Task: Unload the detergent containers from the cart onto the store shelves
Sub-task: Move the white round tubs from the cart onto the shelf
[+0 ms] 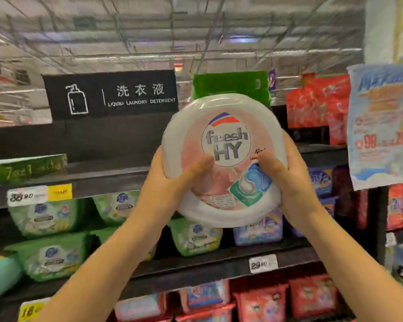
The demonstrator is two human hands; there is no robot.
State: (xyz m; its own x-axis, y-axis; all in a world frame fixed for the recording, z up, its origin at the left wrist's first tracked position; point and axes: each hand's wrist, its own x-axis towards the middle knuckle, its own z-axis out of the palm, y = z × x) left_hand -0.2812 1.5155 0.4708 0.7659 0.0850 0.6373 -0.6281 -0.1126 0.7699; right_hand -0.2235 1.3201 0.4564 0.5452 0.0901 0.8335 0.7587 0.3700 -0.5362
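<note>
I hold a round white detergent tub [223, 159] up in front of the dark store shelves [116, 180], my left hand [172, 180] and right hand [286, 180] each curled round a side with thumbs pressed on its pink lid. Behind it hangs a black sign [112, 95] reading "Liquid Laundry Detergent" under a bare grey ceiling [149, 26]. Green tubs [49, 217] sit on the shelf below, red packs [316, 101] to the right, beside a pale blue poster [382, 126].
</note>
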